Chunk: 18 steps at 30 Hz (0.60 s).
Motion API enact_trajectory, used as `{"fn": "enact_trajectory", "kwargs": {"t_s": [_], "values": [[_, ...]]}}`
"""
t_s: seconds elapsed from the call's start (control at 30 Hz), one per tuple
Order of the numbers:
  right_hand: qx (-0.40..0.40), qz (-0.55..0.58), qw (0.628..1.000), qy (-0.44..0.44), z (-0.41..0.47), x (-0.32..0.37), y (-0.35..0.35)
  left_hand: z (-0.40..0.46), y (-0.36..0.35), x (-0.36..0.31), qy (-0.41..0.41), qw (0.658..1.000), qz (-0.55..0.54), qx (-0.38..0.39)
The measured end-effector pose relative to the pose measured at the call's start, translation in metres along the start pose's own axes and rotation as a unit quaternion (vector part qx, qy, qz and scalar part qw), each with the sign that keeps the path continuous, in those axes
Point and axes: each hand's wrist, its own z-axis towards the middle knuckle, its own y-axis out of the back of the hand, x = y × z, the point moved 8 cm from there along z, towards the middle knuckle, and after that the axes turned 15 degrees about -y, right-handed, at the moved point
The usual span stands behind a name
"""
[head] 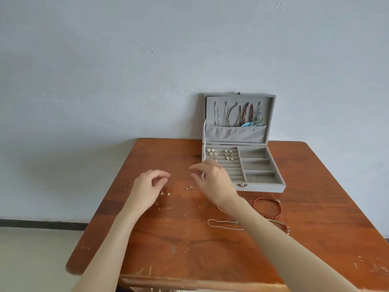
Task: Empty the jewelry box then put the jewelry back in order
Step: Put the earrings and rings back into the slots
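Both the left hand point(150, 186) and right hand point(212, 180) hover loosely curled, holding nothing; pinch each stud point(188, 187) at centre frame by its head, lifting straight off the bench point(189, 239)

your way along the wooden table point(168, 239) is open at the near left. two pairs of stud earrings point(165, 193) point(188, 187) lie between your hands. the open jewelry box point(263, 187) blocks the far right; a red bead bracelet point(268, 207) and thin chain point(223, 225) clutter the near right.
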Motion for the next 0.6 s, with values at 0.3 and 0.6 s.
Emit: {"fn": "enact_trajectory", "kwargs": {"t_s": [0.3, 0.6], "values": [[0.088, -0.026, 0.995, -0.031, -0.027, 0.018, -0.059, -0.032, 0.012, 0.011, -0.022, 0.997, 0.03, -0.061], [0.026, -0.082, 0.995, -0.051, -0.024, 0.023, -0.063, -0.031, 0.007, 0.011, -0.012, 0.997, 0.071, -0.039]]}}
